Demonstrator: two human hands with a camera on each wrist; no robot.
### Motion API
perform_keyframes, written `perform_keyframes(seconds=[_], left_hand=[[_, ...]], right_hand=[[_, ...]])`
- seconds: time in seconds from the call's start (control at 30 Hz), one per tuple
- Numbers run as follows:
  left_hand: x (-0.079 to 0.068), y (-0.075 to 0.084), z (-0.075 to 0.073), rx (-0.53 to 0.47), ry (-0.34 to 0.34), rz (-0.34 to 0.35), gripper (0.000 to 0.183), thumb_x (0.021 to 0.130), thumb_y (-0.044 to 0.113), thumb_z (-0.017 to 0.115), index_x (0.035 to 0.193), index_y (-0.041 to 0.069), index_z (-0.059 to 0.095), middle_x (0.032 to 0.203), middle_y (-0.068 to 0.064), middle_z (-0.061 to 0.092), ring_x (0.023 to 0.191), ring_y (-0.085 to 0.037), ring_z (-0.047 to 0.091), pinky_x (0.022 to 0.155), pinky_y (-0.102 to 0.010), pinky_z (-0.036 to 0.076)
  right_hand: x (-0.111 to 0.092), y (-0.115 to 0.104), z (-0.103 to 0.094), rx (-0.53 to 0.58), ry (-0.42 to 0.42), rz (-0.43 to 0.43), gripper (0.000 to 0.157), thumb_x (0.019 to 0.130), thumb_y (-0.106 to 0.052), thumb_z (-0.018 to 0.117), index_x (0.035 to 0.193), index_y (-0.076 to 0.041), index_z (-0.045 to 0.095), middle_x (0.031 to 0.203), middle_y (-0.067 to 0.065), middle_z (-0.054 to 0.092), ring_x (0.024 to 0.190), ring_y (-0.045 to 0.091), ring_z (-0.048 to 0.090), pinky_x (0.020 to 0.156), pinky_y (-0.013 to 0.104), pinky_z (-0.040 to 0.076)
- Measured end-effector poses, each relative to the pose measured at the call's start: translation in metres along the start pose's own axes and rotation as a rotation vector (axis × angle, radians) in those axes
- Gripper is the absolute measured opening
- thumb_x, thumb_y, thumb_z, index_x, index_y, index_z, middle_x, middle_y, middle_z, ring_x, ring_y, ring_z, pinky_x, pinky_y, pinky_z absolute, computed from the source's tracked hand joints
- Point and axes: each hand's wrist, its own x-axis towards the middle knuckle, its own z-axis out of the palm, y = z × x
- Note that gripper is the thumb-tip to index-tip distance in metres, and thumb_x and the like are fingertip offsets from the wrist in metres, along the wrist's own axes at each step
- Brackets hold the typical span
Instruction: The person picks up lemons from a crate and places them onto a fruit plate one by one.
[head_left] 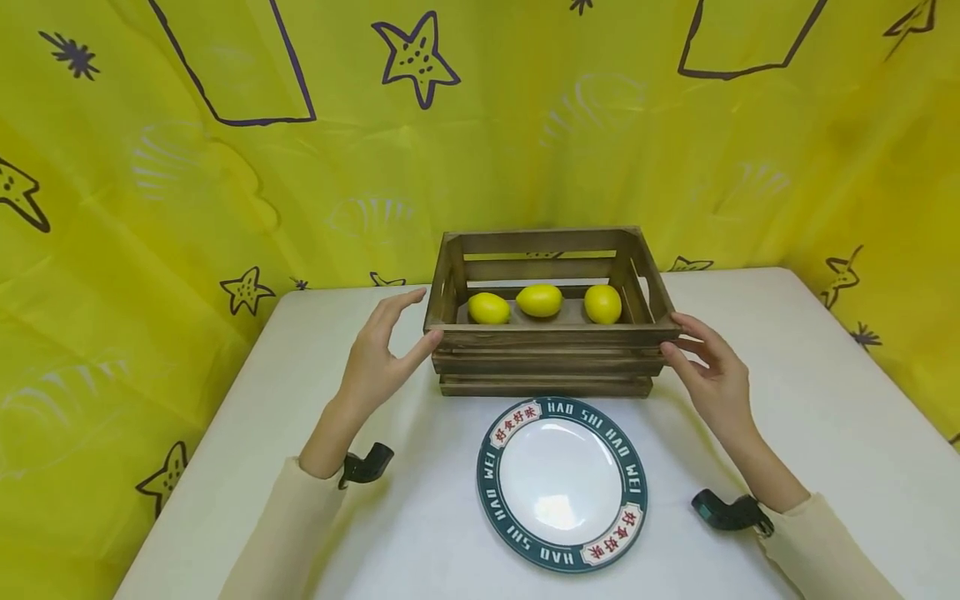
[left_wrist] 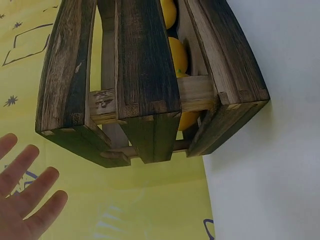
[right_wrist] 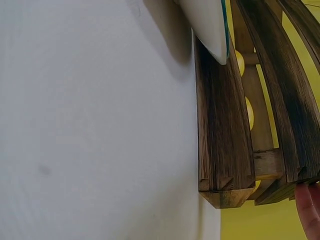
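A yellow cloth (head_left: 487, 167) with dark starfish drawings and pale shells hangs behind everything. Before it stands a white table (head_left: 420, 500), and near its far edge sits a brown wooden crate (head_left: 547, 363) made of slats, its long side toward the person. Just in front of the crate lies a round plate (head_left: 561, 475), white in the middle, with a dark green lettered rim; whether it touches the crate cannot be told. The left hand (head_left: 378, 358) is spread, thumb and fingers wide apart, its thumb tip at the crate's front left corner. The right hand (head_left: 716, 383) has bent fingers and touches the front right corner; whether it grips there cannot be told. A small black camera is worn on the left wrist (head_left: 369, 463) and on the right (head_left: 731, 511). Three yellow lemons (head_left: 539, 300) lie in a row inside the crate.
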Motion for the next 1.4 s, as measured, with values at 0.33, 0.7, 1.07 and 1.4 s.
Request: perform_keyframes(seconds=[0.33, 0.7, 1.07, 1.4], left_hand=[[0.008, 0.000, 0.005, -0.100, -0.017, 0.023, 0.048, 0.091, 0.013, 0.069, 0.134, 0.001, 0.054, 0.134, -0.013, 0.056, 0.123, -0.028, 0.051, 0.101, -0.044, 0.044], [0.026, 0.002, 0.007, -0.129, -0.059, 0.083, 0.051, 0.088, 0.011, 0.073, 0.134, 0.001, 0.055, 0.131, -0.014, 0.057, 0.124, -0.027, 0.050, 0.102, -0.046, 0.045], [0.040, 0.013, 0.009, -0.152, -0.121, 0.059, 0.055, 0.087, 0.010, 0.074, 0.137, 0.004, 0.052, 0.132, -0.016, 0.054, 0.122, -0.031, 0.052, 0.100, -0.048, 0.047], [0.052, 0.016, 0.016, -0.190, -0.150, 0.034, 0.054, 0.087, 0.010, 0.073, 0.137, 0.003, 0.052, 0.134, -0.015, 0.053, 0.122, -0.029, 0.052, 0.101, -0.051, 0.045]], right_hand=[[-0.001, -0.002, 0.002, 0.020, 0.026, 0.011, 0.050, 0.084, 0.019, 0.062, 0.132, 0.005, 0.056, 0.113, -0.020, 0.061, 0.094, -0.002, 0.063, 0.074, 0.009, 0.052], [-0.003, -0.012, 0.001, 0.013, 0.026, -0.005, 0.049, 0.085, 0.019, 0.061, 0.132, 0.006, 0.056, 0.112, -0.021, 0.060, 0.095, -0.005, 0.061, 0.075, 0.007, 0.050], [-0.005, 0.002, 0.000, 0.030, 0.009, -0.001, 0.049, 0.086, 0.016, 0.063, 0.132, 0.002, 0.058, 0.113, -0.018, 0.061, 0.096, -0.004, 0.063, 0.075, 0.009, 0.052], [-0.003, 0.004, -0.003, 0.001, 0.011, -0.005, 0.050, 0.085, 0.015, 0.065, 0.132, 0.002, 0.058, 0.110, -0.019, 0.059, 0.096, -0.005, 0.063, 0.074, 0.009, 0.052]])
